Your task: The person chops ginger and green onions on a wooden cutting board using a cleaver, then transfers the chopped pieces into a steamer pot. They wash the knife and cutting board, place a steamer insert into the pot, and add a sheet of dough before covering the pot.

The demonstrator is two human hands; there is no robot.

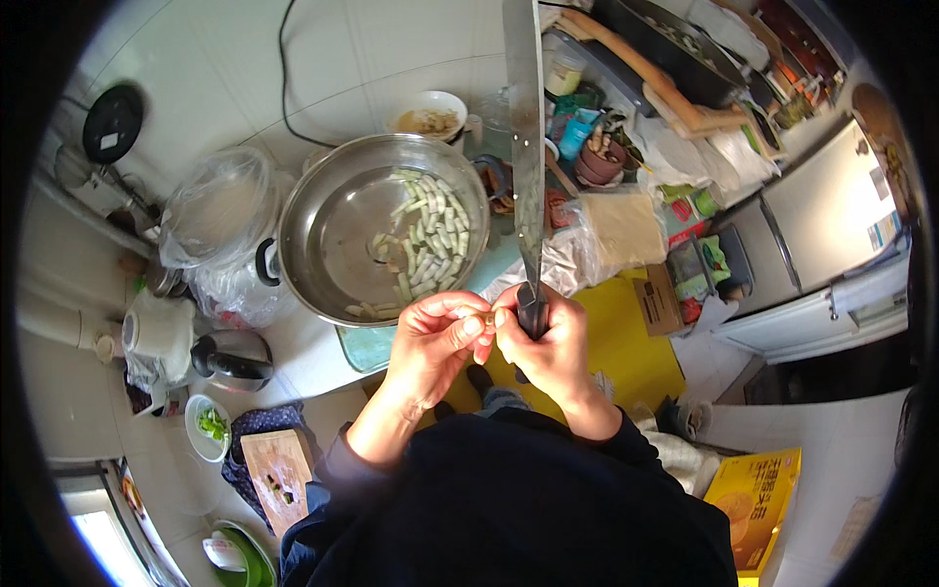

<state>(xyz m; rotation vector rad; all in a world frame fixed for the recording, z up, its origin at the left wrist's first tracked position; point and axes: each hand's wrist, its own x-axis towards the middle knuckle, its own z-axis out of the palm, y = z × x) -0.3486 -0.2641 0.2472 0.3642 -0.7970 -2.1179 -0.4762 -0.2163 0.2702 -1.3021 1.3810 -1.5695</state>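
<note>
My right hand (554, 352) grips the black handle of a large kitchen knife (528, 147), its long blade pointing up and away from me. Between the fingertips of my left hand (433, 345) is a small brownish piece of food (486, 318), which the right thumb also seems to touch. What kind of food it is, I cannot tell. Just beyond the left hand sits a wide stainless steel basin (330, 198). Short cut lengths of a pale green vegetable (439, 227) lie along its right side, with a few bits near the middle and front rim.
Left of the basin stand plastic-covered cookware (220, 205) and an electric kettle (235, 359). A white bowl (447, 103) is behind it. Lower left, a wooden cutting board (275, 462) holds small dark pieces. Cluttered counter goods and a cardboard box (658, 301) lie to the right.
</note>
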